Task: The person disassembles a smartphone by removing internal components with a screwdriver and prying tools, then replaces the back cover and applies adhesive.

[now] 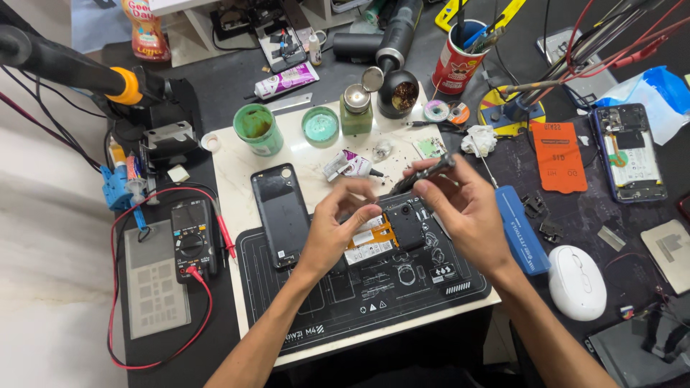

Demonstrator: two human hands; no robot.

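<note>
Pinching a slim dark tool [424, 174], right hand [467, 212] grip closed, left hand [338, 226] fingers pressing opened phone [384, 237].

The mat [345, 302] is black with white line markings. The opened phone [384, 233] shows orange and white inside. The back cover [280, 214] is black. At right, the mouse [577, 282] is white, the case [522, 230] blue.

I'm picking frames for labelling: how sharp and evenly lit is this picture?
Head view: even light, soft shadows; the right hand and its thin dark tool are motion-blurred, the black rectangular phone back cover is sharp; edges bend slightly.
</note>
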